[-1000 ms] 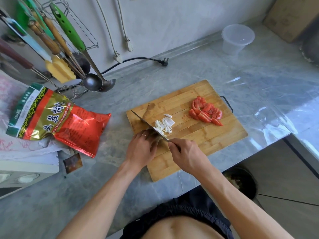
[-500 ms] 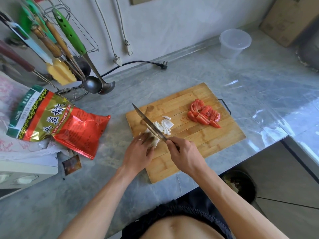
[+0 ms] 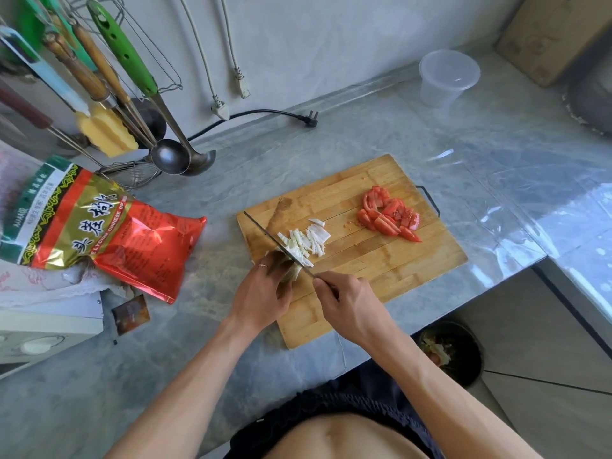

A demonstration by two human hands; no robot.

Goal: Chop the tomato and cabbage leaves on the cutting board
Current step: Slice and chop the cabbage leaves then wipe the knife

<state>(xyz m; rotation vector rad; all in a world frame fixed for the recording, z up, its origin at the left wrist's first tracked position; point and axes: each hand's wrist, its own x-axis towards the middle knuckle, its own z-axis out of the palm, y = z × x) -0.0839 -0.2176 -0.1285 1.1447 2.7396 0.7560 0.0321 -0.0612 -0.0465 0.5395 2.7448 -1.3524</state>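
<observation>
Fingers (image 3: pixel 276 265) pin cabbage (image 3: pixel 293 271); cutting board (image 3: pixel 381 260) on grey marble counter (image 3: pixel 397 140).

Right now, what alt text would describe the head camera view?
A right hand slices cabbage leaves with a knife while the left hand steadies them on a wooden cutting board. Cut cabbage strips and tomato wedges lie beyond.
</observation>
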